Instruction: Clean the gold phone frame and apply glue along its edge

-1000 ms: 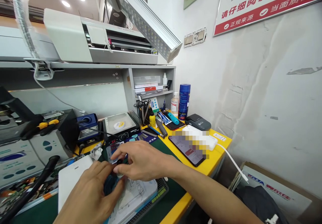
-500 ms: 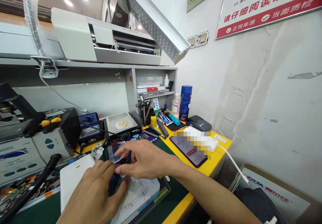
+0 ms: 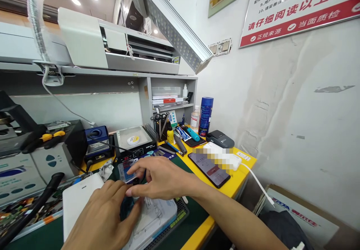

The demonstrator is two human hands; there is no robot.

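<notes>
My left hand (image 3: 108, 214) is curled, thumb and fingers around something I cannot make out above a pale, box-like stack (image 3: 159, 214). My right hand (image 3: 159, 177) reaches in from the right, its thumb and fingertips bent around a small dark object (image 3: 136, 181) beside the left fingertips. The fingers hide most of it. Beneath the stack lies a dark perforated mat (image 3: 180, 214) with green print. A white flat device (image 3: 80, 199) lies just left of my left hand.
A phone (image 3: 210, 169) and a white power strip (image 3: 222, 154) lie on the yellow table edge (image 3: 197, 238). Behind stand a blue can (image 3: 206, 117) and a tool holder (image 3: 161, 128). A parts tray (image 3: 30, 220) is at left. A lamp (image 3: 174, 25) hangs above.
The camera view has shifted slightly. Both hands keep nearly the same pose at the same spot.
</notes>
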